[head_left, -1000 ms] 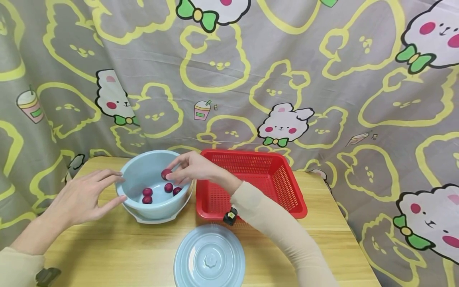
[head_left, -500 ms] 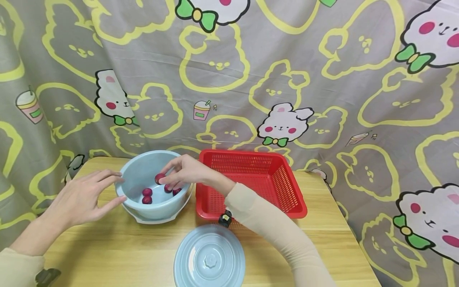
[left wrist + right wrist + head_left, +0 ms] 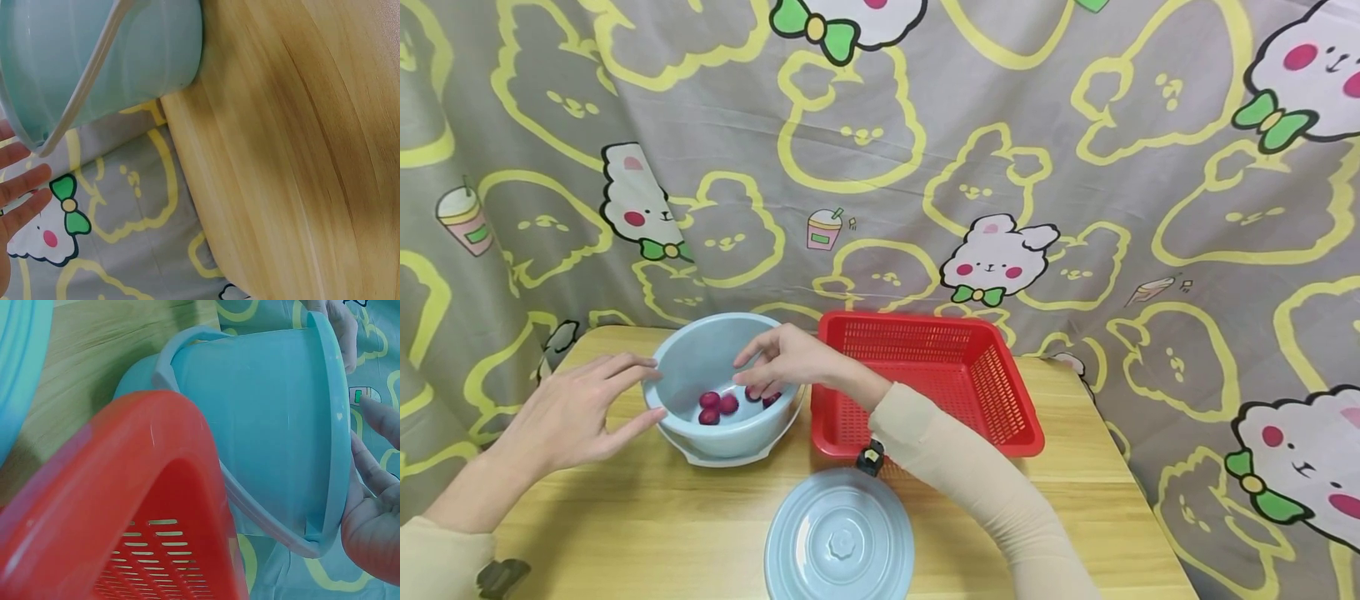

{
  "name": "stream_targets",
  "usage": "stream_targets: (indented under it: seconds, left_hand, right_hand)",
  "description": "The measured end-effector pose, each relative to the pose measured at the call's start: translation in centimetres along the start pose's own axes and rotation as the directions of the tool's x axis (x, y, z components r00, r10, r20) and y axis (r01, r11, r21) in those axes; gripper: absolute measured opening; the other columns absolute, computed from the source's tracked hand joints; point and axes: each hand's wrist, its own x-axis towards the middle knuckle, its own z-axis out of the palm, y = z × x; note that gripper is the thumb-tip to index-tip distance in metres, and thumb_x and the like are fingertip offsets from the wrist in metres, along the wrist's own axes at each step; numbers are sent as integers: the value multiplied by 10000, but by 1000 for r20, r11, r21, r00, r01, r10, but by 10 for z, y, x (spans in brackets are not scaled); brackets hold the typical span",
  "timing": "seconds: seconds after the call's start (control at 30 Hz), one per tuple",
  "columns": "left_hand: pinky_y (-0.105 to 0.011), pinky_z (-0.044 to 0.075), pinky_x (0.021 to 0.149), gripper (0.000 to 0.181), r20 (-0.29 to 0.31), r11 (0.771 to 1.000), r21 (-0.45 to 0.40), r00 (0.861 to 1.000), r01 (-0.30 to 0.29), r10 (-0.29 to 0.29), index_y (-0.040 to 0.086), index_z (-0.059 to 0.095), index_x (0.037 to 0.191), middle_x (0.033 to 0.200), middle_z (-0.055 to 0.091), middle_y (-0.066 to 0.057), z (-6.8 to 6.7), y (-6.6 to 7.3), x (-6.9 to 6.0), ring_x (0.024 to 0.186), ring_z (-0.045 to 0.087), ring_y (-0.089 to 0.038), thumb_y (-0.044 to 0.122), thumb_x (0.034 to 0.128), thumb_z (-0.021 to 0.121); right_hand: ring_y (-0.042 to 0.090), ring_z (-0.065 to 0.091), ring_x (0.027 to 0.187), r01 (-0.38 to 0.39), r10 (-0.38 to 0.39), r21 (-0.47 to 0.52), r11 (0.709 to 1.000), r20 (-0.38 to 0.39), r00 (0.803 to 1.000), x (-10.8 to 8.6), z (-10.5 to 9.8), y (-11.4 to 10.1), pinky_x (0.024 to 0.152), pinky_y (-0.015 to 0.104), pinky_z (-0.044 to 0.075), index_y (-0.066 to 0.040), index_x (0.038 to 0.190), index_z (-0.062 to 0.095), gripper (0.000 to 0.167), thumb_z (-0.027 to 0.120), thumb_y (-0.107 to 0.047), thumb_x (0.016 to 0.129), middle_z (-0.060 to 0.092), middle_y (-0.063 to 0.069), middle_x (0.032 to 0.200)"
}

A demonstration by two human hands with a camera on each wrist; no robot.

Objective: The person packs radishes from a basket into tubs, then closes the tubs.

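Observation:
Several dark red plums (image 3: 728, 404) lie on the bottom of a light blue bucket (image 3: 722, 437) at the table's left back. Over the bucket's right side hovers my right hand (image 3: 793, 362), its fingers loosely bent and apart, with nothing held. It partly hides the plums at the right. In the right wrist view, the thumb and fingers of that hand (image 3: 378, 519) show around the bucket's rim. At the left rim is my left hand (image 3: 576, 408), fingers extended and thumb spread. Whether its fingertips touch the rim I cannot tell. A pale handle (image 3: 87, 81) hangs along the bucket's outside.
Right of the bucket stands a red perforated basket (image 3: 925, 367), beneath my right forearm. A round light blue lid (image 3: 841, 542) lies at the front of the wooden table (image 3: 647, 533). Behind hangs a grey patterned curtain (image 3: 880, 217).
My right hand moved left and a little lower over the bucket, then let go of a plum. That plum now lies beside the others on the bottom. The left hand stayed put.

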Motion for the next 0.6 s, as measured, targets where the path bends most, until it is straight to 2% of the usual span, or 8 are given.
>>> stream_targets:
  seconds: [0.13,0.23,0.43,0.6]
  left_hand:
    - [-431,546,584,535,-2,1000,1,1000,-2,2,104,757,1114,1079,769,-76,0,0,0,848,762,-299,468,738,866]
    - [-429,548,585,534,5,1000,3,1000,4,-4,101,757,1116,1082,769,-83,-1,1,0,850,762,-301,457,734,869]
    - [-376,516,552,528,12,1000,-3,1000,11,-11,99,759,1115,1086,769,-85,-2,2,0,846,759,-297,449,736,870]
    - [-381,516,551,518,3,1000,-1,1000,-2,2,99,759,1111,1090,765,-84,-1,2,0,841,757,-298,453,747,862]
  right_hand:
    - [462,751,1077,22,-22,10,1000,9,1000,0,0,2,812,319,651,31,1302,677,368,751,-124,976,720,343,1180]
    - [456,753,1070,29,-29,14,999,7,1000,-1,0,2,813,319,651,15,1281,692,338,751,-120,976,723,337,1170]
    - [309,803,942,39,-39,4,999,-18,999,-4,1,0,810,310,650,-9,1260,711,312,754,-125,974,775,234,1055]
    - [426,766,1043,44,-44,21,999,-36,998,-10,0,-1,827,300,647,-1,1281,700,344,757,-147,974,778,175,1006]
